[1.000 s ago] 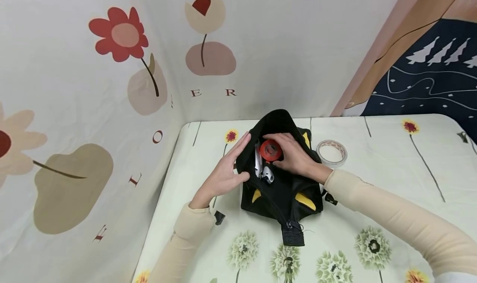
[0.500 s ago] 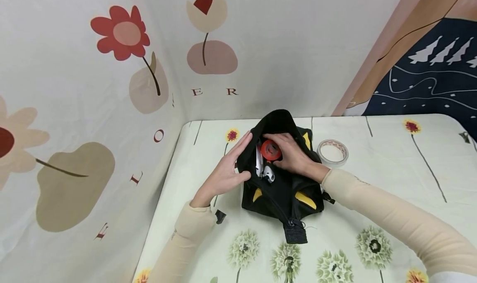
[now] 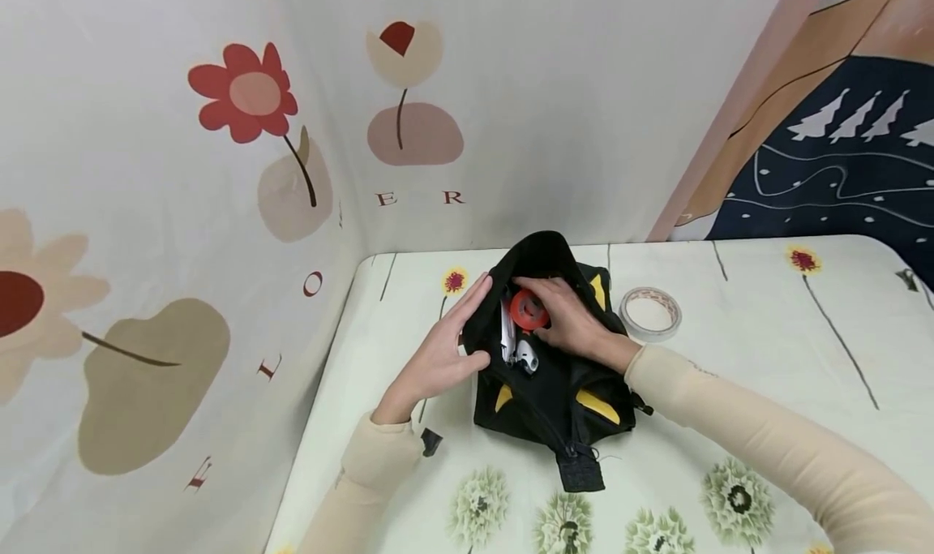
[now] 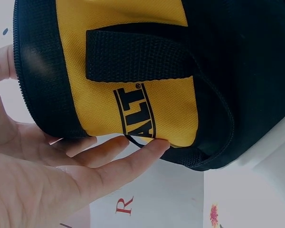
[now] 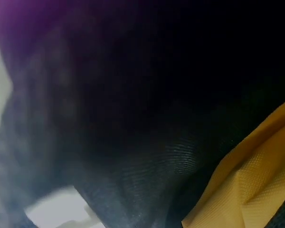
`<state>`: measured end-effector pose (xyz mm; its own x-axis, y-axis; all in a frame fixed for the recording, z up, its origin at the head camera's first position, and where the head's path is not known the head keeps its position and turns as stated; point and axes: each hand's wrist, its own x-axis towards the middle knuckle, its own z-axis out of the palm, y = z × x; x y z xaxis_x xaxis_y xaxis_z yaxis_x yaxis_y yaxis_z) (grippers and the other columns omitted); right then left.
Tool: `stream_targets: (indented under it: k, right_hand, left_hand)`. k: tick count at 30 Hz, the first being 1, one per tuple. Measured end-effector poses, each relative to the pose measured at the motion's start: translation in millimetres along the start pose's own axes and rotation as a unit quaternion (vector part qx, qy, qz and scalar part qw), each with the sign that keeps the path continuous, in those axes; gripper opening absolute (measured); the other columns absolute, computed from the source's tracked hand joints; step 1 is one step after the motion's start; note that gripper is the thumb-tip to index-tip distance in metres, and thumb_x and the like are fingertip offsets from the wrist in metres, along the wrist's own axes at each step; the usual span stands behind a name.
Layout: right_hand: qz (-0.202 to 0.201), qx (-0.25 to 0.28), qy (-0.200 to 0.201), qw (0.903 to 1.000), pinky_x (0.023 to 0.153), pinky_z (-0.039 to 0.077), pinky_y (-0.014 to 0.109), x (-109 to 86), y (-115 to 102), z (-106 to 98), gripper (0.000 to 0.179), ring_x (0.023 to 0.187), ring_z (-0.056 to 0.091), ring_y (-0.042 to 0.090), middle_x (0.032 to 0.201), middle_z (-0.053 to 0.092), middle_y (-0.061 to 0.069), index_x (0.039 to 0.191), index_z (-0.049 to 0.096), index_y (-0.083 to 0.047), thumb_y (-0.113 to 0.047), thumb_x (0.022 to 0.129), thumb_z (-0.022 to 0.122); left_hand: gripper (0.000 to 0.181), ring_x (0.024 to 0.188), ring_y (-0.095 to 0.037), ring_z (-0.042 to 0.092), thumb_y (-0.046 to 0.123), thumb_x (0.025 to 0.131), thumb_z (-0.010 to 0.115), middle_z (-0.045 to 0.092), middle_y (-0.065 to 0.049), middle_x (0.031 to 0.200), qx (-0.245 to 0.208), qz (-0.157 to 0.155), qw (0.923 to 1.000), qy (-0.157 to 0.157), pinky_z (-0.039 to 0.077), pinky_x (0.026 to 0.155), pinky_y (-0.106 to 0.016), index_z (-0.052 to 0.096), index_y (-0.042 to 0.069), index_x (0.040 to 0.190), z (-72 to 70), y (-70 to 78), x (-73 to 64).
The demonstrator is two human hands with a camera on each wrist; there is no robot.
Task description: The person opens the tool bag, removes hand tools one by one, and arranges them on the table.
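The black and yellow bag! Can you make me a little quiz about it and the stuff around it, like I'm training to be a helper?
1. Pick one. Where is the right hand?
A) Flat on the wall
B) In the opening of the bag
C) Nowhere in the head view

2. True or false? The pale tape roll lies on the table, outside the bag.

3. Fill the gap. The round thing between the right hand's thumb and fingers is coloured ____.

Key: 1: B. 2: True. 3: red.
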<state>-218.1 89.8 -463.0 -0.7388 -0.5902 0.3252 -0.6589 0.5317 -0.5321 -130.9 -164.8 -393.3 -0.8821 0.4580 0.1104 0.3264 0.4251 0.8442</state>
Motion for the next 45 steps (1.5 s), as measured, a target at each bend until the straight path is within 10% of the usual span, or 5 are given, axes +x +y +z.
stream_targets:
  k: [45]
  right_hand:
    - [0.013,0.047,0.052,0.9974,0.108,0.051,0.060,-26.5,-49,-37,0.095,0.130,0.061,0.036,0.146,0.067,0.015,0.161,0.056,-0.011,0.003,0.076,0.096]
  left_hand:
    - [0.099,0.170,-0.028,0.017,-0.002,0.090,0.061,0.013,0.000,0.187,-0.016,0.004,0.9999,-0.001,0.037,0.125,-0.066,0.021,0.012,0.179,2.3,-1.3,1.2]
